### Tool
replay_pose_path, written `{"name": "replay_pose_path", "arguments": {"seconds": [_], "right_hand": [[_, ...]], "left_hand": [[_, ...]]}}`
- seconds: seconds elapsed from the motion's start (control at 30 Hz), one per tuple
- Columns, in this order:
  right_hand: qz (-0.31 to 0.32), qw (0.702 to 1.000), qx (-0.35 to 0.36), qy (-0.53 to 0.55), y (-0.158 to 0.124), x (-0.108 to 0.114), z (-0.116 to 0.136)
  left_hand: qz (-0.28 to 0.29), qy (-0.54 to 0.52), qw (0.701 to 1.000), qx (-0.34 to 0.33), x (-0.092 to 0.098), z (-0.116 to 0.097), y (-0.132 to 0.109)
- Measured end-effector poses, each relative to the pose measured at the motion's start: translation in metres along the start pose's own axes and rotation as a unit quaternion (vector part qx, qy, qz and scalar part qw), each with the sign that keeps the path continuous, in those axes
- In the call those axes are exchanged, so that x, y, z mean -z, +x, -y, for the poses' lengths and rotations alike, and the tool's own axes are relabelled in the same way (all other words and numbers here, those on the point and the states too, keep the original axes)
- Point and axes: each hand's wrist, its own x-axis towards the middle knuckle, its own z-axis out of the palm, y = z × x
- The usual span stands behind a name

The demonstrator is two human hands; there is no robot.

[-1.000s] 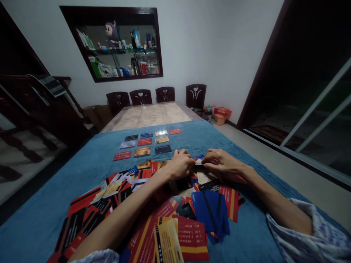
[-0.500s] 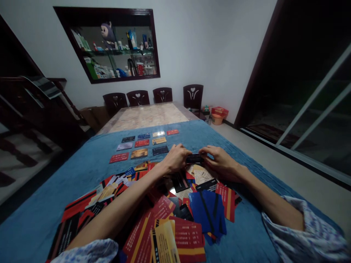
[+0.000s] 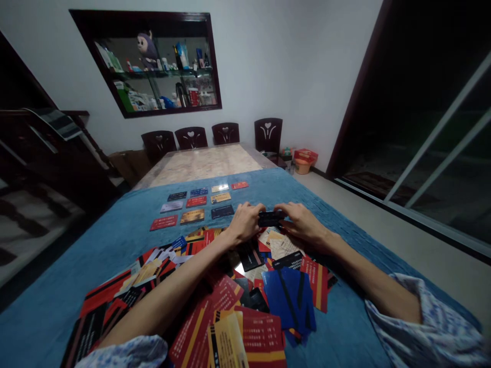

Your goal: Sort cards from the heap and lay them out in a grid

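Left forearm (image 3: 172, 294) over card pile (image 3: 224, 294); chairs (image 3: 225, 133) beyond.

Left sleeve (image 3: 128, 353): pale cloth, blotchy blue-violet print, bunched edge, well back from left fingers (image 3: 255, 210). Right sleeve (image 3: 433, 322): similar print, loose wide folds, edge well behind right fingers (image 3: 287, 208). Left forearm (image 3: 172, 296) and right forearm (image 3: 356, 268) are bare from sleeve edge to fingers. Print detail blurred.

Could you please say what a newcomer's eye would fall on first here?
Probably the colourful heap of cards on the blue cloth in front. At its far edge, the left hand and right hand hold at least one dark card. A purple plush toy sits in the wall niche, upper left.
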Motion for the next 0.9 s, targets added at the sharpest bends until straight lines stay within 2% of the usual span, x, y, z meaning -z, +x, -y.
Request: {"name": "replay_pose_path", "arguments": {"seconds": [0.13, 0.57, 0.9], "right_hand": [[-0.021, 1.0, 0.013, -0.013, 0.0, -0.004, 0.0], [-0.091, 0.992, 0.045, -0.072, 0.0, -0.01, 0.0], [-0.117, 0.988, 0.06, -0.084, 0.0, -0.011, 0.0]], "left_hand": [[-0.018, -0.025, 0.999, 0.026, 0.001, 0.003, 0.002], [-0.034, -0.016, 0.999, 0.024, 0.001, 0.002, 0.0], [-0.036, 0.018, 0.999, -0.015, 0.006, 0.005, -0.013]]}}
